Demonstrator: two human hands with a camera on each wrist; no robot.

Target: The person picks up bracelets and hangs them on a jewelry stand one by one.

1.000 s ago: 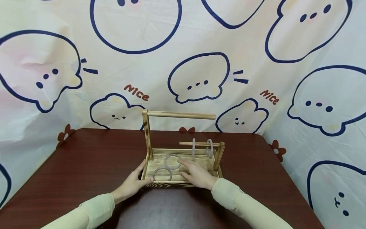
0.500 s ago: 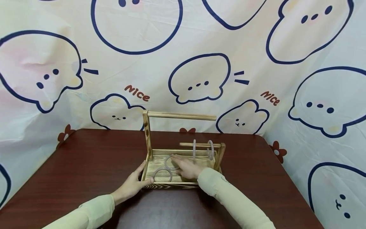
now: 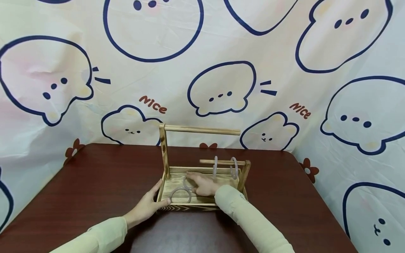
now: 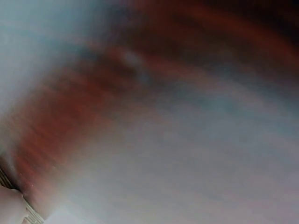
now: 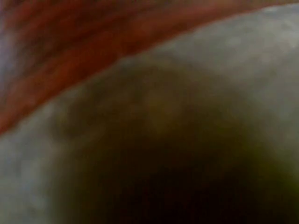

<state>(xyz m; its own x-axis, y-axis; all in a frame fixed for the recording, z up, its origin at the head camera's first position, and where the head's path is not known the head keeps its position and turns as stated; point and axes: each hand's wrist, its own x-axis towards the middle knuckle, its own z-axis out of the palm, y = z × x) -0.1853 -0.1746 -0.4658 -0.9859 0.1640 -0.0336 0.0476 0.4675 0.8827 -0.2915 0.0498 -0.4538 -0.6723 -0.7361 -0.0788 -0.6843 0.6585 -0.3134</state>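
A wooden tray (image 3: 202,207) with a tall post and a top rod (image 3: 202,130) stands on the dark red table (image 3: 95,182). My left hand (image 3: 148,205) rests against the tray's front left corner, fingers straight along the side and thumb on the front edge. My right hand (image 3: 202,185) lies inside the tray, and its fingers close over a clear ring (image 3: 185,182), of which only the left arc shows. A second clear ring (image 3: 180,194) lies flat by the front edge. Two more rings (image 3: 215,166) (image 3: 234,167) hang on the low rod (image 3: 221,162). Both wrist views are blurred.
A cloth with cartoon animals (image 3: 221,88) hangs behind the table and down its right side. Bare tabletop lies to the left, to the right (image 3: 284,196) and in front of the tray.
My right hand has slid left and further back inside the tray and now covers most of the rear ring. The left hand and the tray have stayed in place.
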